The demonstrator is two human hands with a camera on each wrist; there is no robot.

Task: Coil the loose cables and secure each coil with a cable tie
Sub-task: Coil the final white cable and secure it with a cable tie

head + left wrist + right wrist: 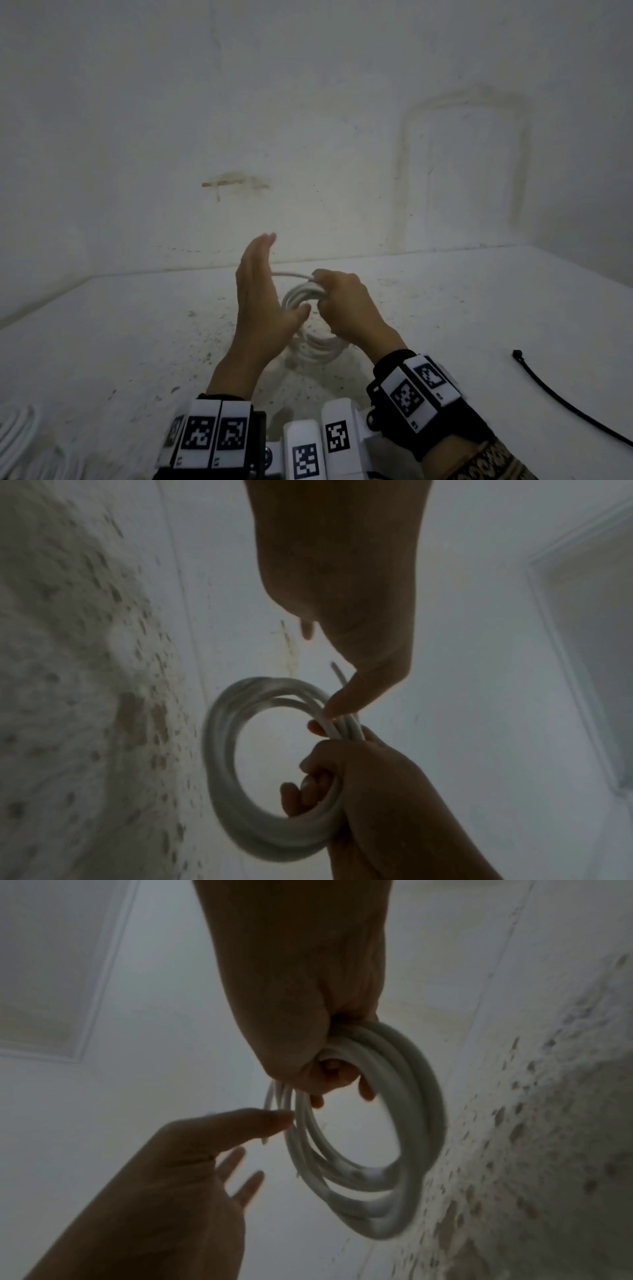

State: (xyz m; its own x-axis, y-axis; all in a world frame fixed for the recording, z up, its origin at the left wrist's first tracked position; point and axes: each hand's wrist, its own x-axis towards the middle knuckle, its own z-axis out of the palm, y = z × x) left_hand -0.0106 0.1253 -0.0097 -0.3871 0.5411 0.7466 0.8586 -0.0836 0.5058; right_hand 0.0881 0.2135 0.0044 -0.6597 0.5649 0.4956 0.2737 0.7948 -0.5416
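A white cable coil (pixel 298 297) of several loops hangs upright just above the speckled white table (pixel 137 342). My right hand (pixel 337 301) grips the coil's top edge in a fist. In the right wrist view its fingers (pixel 342 1074) curl through the coil (pixel 423 1096). My left hand (pixel 258 287) stands beside the coil with straight fingers, its thumb tip (pixel 342 702) touching the strands next to the right hand (pixel 359 783). A short free cable end (pixel 337 672) sticks out past the thumb. A black cable tie (pixel 565 401) lies on the table at the right.
Another white cable bundle (pixel 17 431) lies at the table's near-left corner. A stained white wall (pixel 308 137) rises close behind the table. Wrist bands with black-and-white markers (pixel 418 387) sit on both forearms.
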